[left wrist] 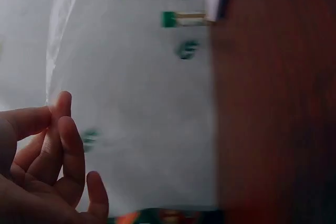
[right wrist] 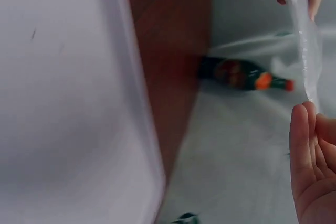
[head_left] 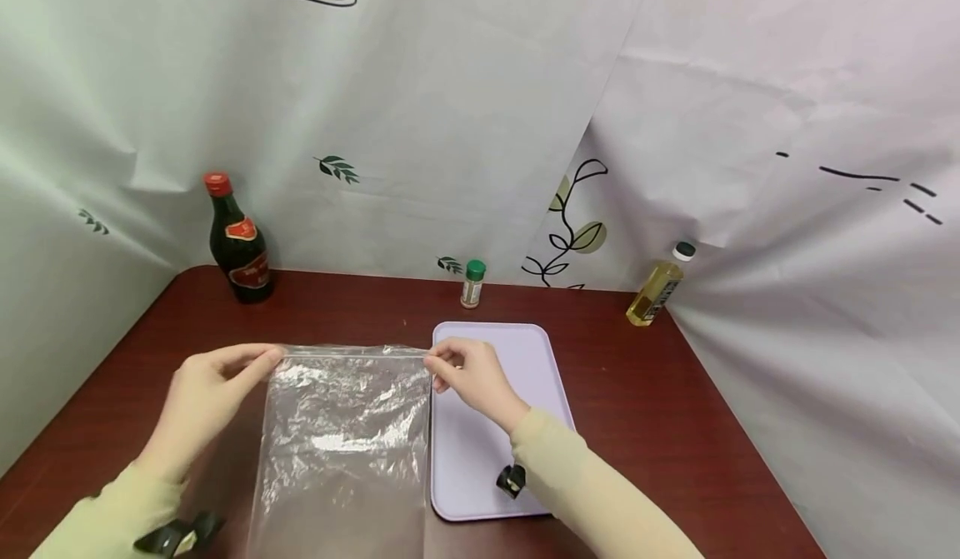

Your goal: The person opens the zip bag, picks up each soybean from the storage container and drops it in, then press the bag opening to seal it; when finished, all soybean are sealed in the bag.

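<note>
A clear plastic zip bag hangs spread out between both hands, its zip edge on top. My left hand pinches the upper left corner between thumb and forefinger. At the upper right corner my right hand pinches the bag the same way. In the left wrist view, the left hand holds the film at its fingertips, the other fingers loosely bent. The right wrist view has the right hand gripping one end of the bag. The bag looks flat, and nothing shows inside it.
A pale purple tray lies on the dark red table, partly under the right forearm. Along the back stand a dark green bottle with a red cap, a small green-lidded spice jar and an oil bottle. White cloth hangs behind.
</note>
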